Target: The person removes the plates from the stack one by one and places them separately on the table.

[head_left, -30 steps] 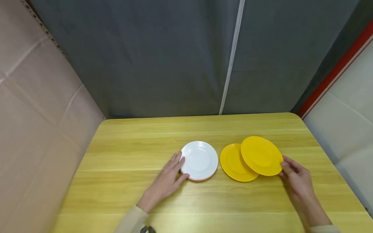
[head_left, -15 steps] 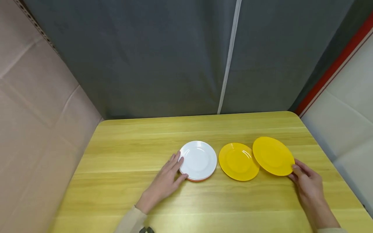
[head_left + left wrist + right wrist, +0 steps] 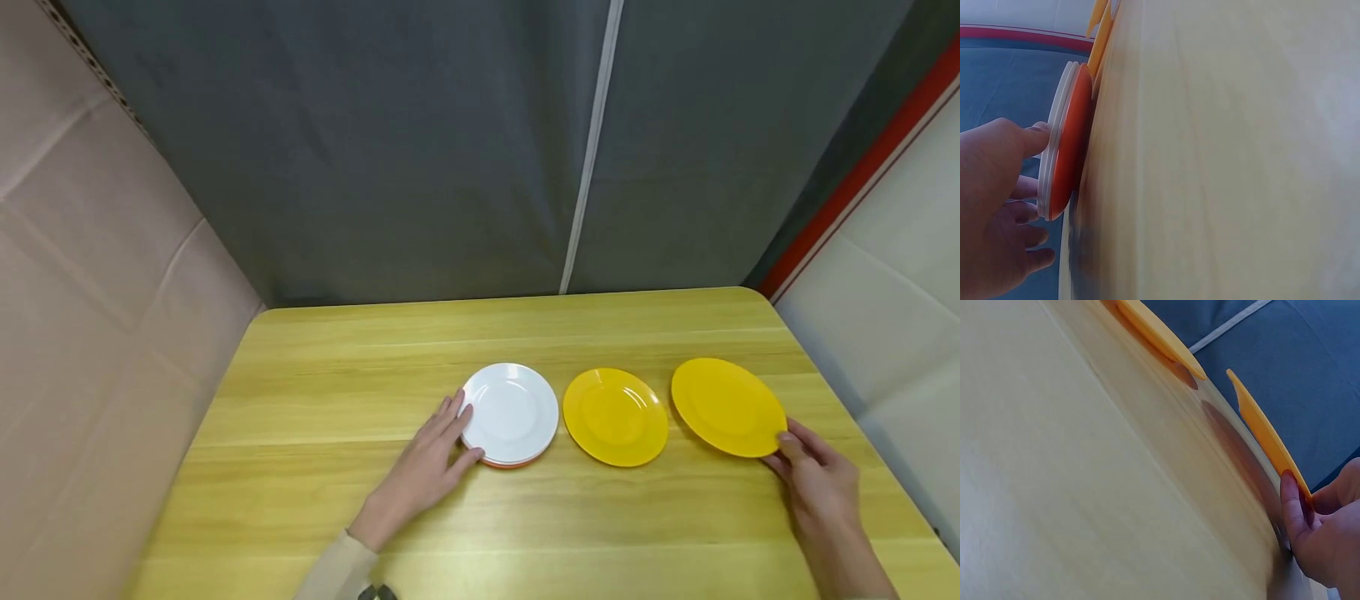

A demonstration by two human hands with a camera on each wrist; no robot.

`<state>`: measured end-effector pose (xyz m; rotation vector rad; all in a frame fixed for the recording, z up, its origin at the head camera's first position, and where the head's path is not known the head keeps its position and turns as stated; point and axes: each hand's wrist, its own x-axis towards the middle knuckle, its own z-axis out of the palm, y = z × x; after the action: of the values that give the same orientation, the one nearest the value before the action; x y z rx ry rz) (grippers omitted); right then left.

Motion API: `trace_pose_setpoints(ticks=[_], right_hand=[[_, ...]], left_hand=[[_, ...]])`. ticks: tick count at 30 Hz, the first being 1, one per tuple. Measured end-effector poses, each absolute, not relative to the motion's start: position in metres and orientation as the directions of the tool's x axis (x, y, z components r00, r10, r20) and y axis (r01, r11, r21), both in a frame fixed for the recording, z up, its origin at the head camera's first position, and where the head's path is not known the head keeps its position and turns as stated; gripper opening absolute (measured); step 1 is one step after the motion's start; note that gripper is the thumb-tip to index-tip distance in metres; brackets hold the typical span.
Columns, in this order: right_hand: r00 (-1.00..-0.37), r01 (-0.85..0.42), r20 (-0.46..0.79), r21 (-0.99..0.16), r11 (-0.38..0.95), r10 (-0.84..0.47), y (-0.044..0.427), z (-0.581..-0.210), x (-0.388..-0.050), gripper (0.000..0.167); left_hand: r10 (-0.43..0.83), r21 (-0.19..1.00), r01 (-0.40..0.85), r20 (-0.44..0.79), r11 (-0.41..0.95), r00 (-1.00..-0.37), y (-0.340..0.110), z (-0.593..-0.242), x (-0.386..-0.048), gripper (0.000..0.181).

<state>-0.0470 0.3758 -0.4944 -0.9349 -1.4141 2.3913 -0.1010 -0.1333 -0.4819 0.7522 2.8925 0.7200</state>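
Wooden surface (image 3: 600, 525) carrying a white-topped plate stack (image 3: 512, 414), with a yellow plate (image 3: 615, 418) just to its right; second yellow plate (image 3: 726, 408), raised farther right, rim pinched by the right grip (image 3: 821, 477); left grip (image 3: 426, 468), fingers loosely spread, touches the stack

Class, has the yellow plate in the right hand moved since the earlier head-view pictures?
Yes, the held plate has moved rightward against the table, away from the other yellow plate.
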Motion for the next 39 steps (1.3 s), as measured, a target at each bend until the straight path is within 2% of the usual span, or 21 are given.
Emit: trace_pose_setpoints(ticks=[19, 28, 33, 39], right_hand=[[-0.688, 0.243, -0.444, -0.887, -0.393, 0.574, 0.377, -0.491, -0.048, 0.020], [-0.621, 0.308, -0.420, -0.907, -0.286, 0.662, 0.372, -0.488, -0.051, 0.029], [-0.610, 0.330, -0.387, -0.918, -0.221, 0.691, 0.368, -0.488, -0.051, 0.033], [-0.601, 0.319, -0.391, -0.917, -0.239, 0.697, 0.368, -0.487, -0.051, 0.031]], left_hand=[[0.484, 0.451, 0.454, 0.055, 0.768, -0.873, -0.133, -0.481, -0.102, 0.073], [0.481, 0.451, 0.450, 0.052, 0.771, -0.875, -0.132, -0.481, -0.103, 0.073], [0.479, 0.453, 0.442, 0.038, 0.774, -0.877, -0.131, -0.480, -0.102, 0.072], [0.470, 0.458, 0.431, 0.033, 0.778, -0.882, -0.131, -0.479, -0.101, 0.072]])
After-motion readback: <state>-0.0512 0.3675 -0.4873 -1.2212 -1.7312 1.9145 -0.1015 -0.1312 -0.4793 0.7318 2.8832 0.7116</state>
